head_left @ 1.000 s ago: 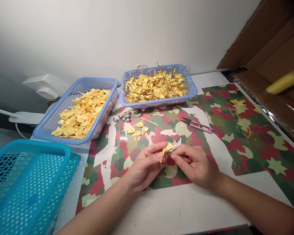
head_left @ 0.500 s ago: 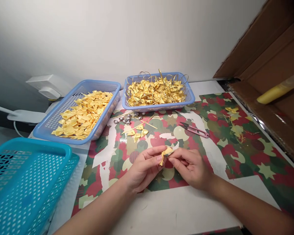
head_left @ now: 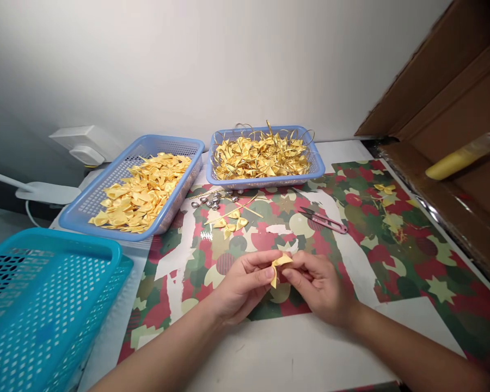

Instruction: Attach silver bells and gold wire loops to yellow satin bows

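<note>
Both left hand (head_left: 245,283) and right hand (head_left: 318,286) pinch a tiny yellow bow (head_left: 278,264), which any slackening grip could drop.

Yellow bow (head_left: 281,261) partly behind left hand (head_left: 245,283)

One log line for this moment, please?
left hand, right hand: pinching yellow bow | nearby: pink snips, silver bells | behind: two blue baskets
</note>
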`<state>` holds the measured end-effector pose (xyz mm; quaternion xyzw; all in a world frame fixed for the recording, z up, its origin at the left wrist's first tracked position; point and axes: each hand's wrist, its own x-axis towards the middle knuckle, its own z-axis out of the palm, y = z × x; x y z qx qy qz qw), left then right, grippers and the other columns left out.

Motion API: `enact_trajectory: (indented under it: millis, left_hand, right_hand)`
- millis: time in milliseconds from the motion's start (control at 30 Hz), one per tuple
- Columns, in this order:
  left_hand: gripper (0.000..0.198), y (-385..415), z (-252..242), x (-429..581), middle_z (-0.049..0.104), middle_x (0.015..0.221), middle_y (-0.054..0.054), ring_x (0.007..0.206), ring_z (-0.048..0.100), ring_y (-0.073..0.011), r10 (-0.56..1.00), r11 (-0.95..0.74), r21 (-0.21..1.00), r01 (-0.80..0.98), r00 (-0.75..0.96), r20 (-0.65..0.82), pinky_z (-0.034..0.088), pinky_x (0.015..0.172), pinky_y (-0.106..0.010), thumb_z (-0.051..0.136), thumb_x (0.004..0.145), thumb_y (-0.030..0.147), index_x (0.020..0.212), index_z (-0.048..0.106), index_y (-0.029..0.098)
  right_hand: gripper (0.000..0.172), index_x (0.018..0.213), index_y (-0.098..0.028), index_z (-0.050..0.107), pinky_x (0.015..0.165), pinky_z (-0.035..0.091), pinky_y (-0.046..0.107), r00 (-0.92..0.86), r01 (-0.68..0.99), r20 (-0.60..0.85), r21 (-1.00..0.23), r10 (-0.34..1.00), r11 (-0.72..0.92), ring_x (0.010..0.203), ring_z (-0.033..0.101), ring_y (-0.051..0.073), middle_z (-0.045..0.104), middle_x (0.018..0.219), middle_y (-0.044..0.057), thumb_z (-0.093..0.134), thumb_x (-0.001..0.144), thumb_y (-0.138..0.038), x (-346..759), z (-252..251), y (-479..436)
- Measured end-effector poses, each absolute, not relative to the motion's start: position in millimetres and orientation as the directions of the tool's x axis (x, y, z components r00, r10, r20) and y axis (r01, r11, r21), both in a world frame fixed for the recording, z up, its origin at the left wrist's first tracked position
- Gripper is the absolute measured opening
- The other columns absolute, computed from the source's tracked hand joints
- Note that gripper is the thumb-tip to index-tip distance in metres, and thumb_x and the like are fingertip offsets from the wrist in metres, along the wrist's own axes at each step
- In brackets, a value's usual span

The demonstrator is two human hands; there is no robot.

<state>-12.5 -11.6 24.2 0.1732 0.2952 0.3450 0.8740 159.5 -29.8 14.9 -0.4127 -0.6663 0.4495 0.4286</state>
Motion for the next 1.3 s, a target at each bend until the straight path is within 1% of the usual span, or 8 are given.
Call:
enact_trajectory:
  millis: [267, 567, 700, 833, 967, 1067, 1200, 1300]
  left_hand:
    - [0.021, -12.7, 26.7, -12.1, 0.074, 0.087, -0.004, 0.067, 0.059, -0.0098, 0.703, 0.703, 0.49, -0.514, 0.606, -0.372, 0.046, 0.067, -0.022, 0.086, 0.065, 0.019, 0.085, 0.08, 0.02]
    - [0.021, -11.3, 26.3, -13.0, 0.073, 0.076, -0.003, 0.06, 0.057, -0.0072, 0.693, 0.717, 0.479, -0.507, 0.598, -0.403, 0.045, 0.062, -0.019, 0.087, 0.062, 0.018, 0.083, 0.08, 0.02]
    - [0.023, -10.3, 26.7, -13.7, 0.073, 0.076, -0.003, 0.061, 0.06, -0.0075, 0.675, 0.736, 0.462, -0.495, 0.587, -0.447, 0.047, 0.061, -0.018, 0.088, 0.06, 0.016, 0.081, 0.08, 0.018]
    - [0.023, -8.6, 25.4, -13.5, 0.073, 0.077, -0.002, 0.065, 0.062, -0.0074, 0.703, 0.711, 0.489, -0.506, 0.546, -0.457, 0.048, 0.063, -0.016, 0.088, 0.061, 0.018, 0.082, 0.079, 0.02]
    - [0.027, -7.7, 20.4, -13.8, 0.074, 0.08, -0.002, 0.069, 0.063, -0.0088, 0.768, 0.639, 0.613, -0.464, 0.43, -0.475, 0.05, 0.066, -0.018, 0.089, 0.06, 0.025, 0.085, 0.079, 0.022]
    - [0.027, -8.5, 16.8, -14.0, 0.075, 0.087, -0.003, 0.076, 0.063, -0.0103, 0.841, 0.533, 0.748, -0.395, 0.343, -0.418, 0.051, 0.069, -0.019, 0.087, 0.065, 0.027, 0.09, 0.079, 0.024]
    - [0.031, -10.4, 18.2, -12.1, 0.072, 0.079, -0.003, 0.071, 0.06, -0.0103, 0.887, 0.439, 0.857, -0.27, 0.284, -0.365, 0.049, 0.066, -0.02, 0.084, 0.068, 0.029, 0.097, 0.078, 0.022]
    - [0.037, -11.1, 22.4, -9.5, 0.069, 0.071, -0.003, 0.067, 0.058, -0.011, 0.879, 0.459, 0.863, -0.211, 0.251, -0.406, 0.048, 0.063, -0.021, 0.085, 0.065, 0.032, 0.099, 0.078, 0.019]
  right_hand:
    - [0.032, 0.07, -0.019, 0.044, 0.048, 0.031, 0.02, -0.309, -0.041, 0.06, -0.998, 0.949, 0.049, 0.054, 0.034, 0.008, 0.04, 0.063, -0.004, 0.053, 0.094, -0.039, 157.3, 11.0, -30.1]
    - [0.026, 0.073, -0.018, 0.051, 0.053, 0.033, 0.02, -0.353, -0.115, 0.047, -0.993, 0.935, 0.006, 0.058, 0.037, 0.008, 0.047, 0.065, -0.003, 0.056, 0.093, -0.034, 157.9, 11.4, -27.9]
    - [0.026, 0.075, -0.018, 0.053, 0.054, 0.035, 0.02, -0.344, -0.067, 0.049, -0.997, 0.938, 0.027, 0.058, 0.04, 0.009, 0.048, 0.065, -0.002, 0.054, 0.094, -0.034, 158.5, 9.9, -28.2]
    - [0.022, 0.081, -0.019, 0.057, 0.055, 0.038, 0.02, -0.342, 0.027, 0.113, -0.991, 0.933, 0.13, 0.059, 0.044, 0.009, 0.053, 0.068, -0.002, 0.049, 0.097, -0.03, 159.8, 8.4, -26.4]
    - [0.021, 0.082, -0.02, 0.058, 0.06, 0.041, 0.024, -0.341, 0.229, 0.233, -0.919, 0.911, 0.321, 0.064, 0.049, 0.011, 0.058, 0.07, -0.001, 0.044, 0.098, -0.022, 161.0, 9.2, -20.3]
    - [0.022, 0.084, -0.021, 0.061, 0.07, 0.044, 0.028, -0.35, 0.327, 0.328, -0.835, 0.878, 0.442, 0.076, 0.05, 0.015, 0.061, 0.074, 0.001, 0.044, 0.096, -0.014, 161.3, 10.0, -14.3]
    - [0.025, 0.078, -0.022, 0.062, 0.083, 0.044, 0.035, -0.336, 0.362, 0.323, -0.823, 0.885, 0.438, 0.088, 0.05, 0.018, 0.065, 0.082, 0.003, 0.046, 0.093, -0.009, 160.9, 8.4, -9.2]
    - [0.027, 0.072, -0.022, 0.061, 0.079, 0.046, 0.033, -0.32, 0.347, 0.261, -0.863, 0.911, 0.368, 0.084, 0.049, 0.018, 0.064, 0.072, 0.001, 0.049, 0.091, -0.007, 160.7, 5.4, -8.6]
